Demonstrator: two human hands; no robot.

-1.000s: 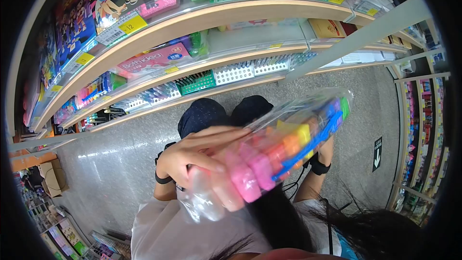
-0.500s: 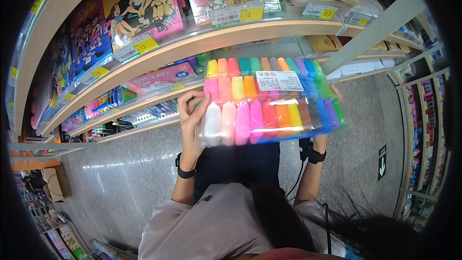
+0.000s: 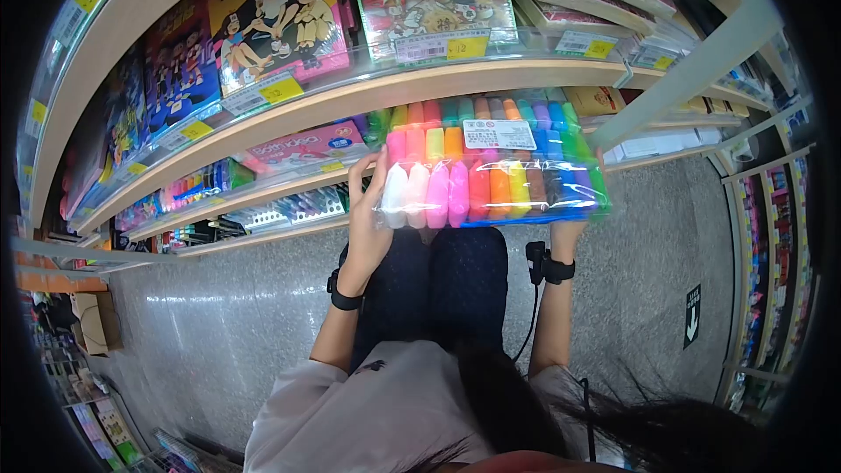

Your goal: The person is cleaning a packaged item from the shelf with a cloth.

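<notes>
A clear plastic pack (image 3: 495, 180) of chunky, rounded sticks in many colours, arranged in rows, is held level in front of the middle shelf. A white printed label (image 3: 498, 134) sits on its top face. My left hand (image 3: 371, 201) grips the pack's left end, fingers bent along the side. At the right end, my right hand (image 3: 569, 229) supports the pack from below and behind; most of its fingers are hidden by the pack. The pack's far edge reaches into the opening under the upper shelf board.
The upper shelf (image 3: 385, 83) holds boxed games and stacked books. On the middle shelf, a pink box (image 3: 307, 144) lies left of the pack. A slanting metal bar (image 3: 692, 70) crosses at the right. Below are grey floor (image 3: 236, 315) and a cardboard box (image 3: 95, 322).
The pack has moved away from my body toward the shelf and slightly left, and looks flatter now. Both hands have moved with it.
</notes>
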